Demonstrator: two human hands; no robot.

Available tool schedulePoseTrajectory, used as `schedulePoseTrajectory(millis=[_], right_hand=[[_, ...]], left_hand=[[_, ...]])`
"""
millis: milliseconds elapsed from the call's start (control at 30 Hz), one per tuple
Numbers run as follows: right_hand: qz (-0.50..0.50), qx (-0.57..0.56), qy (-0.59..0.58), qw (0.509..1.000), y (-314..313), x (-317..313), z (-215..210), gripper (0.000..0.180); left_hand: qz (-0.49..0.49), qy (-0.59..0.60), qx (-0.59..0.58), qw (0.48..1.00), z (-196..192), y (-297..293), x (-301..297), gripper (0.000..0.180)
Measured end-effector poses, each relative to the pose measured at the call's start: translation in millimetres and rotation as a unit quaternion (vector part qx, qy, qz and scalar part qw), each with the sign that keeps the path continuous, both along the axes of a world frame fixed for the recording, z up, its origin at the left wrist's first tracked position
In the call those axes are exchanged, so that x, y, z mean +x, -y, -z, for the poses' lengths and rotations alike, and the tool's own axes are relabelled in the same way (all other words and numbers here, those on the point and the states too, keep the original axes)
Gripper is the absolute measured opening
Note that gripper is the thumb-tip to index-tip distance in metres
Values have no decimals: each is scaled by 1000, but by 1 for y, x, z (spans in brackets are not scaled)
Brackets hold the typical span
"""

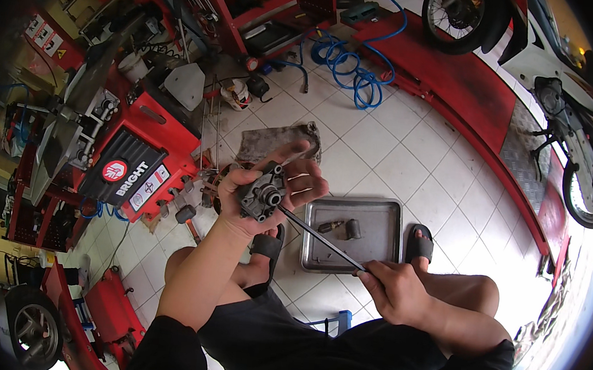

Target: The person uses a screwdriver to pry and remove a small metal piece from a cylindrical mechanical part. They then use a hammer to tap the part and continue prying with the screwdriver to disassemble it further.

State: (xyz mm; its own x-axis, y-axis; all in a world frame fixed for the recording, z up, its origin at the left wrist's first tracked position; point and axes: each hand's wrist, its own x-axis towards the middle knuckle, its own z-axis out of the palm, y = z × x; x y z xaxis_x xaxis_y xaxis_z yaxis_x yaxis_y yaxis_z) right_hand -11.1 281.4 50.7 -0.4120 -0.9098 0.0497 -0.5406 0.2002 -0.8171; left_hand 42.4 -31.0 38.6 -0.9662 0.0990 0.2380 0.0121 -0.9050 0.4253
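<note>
My left hand (236, 211) is raised at the centre, its thumb and palm wrapped around a dark grey cast-metal engine part (264, 195) with a round hub and bolt holes; several of its fingers stick out past the part. Coming in from the right, my right hand (396, 291) is closed around the near end of a long thin metal tool (323, 241), whose handle the fist hides. The tool's far tip meets the lower right edge of the part; whether it sits inside an opening I cannot tell. Beneath the tool is a shallow metal tray (396, 243) holding a dark cylindrical piece (353, 229) and smaller bits.
A grey rag (272, 140) lies on the tiled floor beyond my left hand. At left stands a red machine (167, 131). A coiled blue air hose (352, 73) lies near a red lift platform (454, 79), with a motorcycle (564, 103) at right. My sandalled feet flank the tray.
</note>
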Motion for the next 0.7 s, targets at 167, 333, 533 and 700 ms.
schedulePoseTrajectory(millis=[167, 333, 533, 700], right_hand=[[0, 3, -5, 1000, 2, 0, -1, 16], [-8, -6, -15, 1000, 2, 2, -2, 15], [-17, -12, -8, 1000, 0, 0, -3, 14], [-14, 4, -7, 1000, 0, -2, -5, 15]], left_hand=[[1, -8, -7, 1000, -1, -6, 0, 84], [31, -41, 79, 996, -2, -9, 2, 84], [3, -11, 15, 1000, -13, -15, 7, 88], [-8, -3, -3, 1000, -20, -21, 6, 93]])
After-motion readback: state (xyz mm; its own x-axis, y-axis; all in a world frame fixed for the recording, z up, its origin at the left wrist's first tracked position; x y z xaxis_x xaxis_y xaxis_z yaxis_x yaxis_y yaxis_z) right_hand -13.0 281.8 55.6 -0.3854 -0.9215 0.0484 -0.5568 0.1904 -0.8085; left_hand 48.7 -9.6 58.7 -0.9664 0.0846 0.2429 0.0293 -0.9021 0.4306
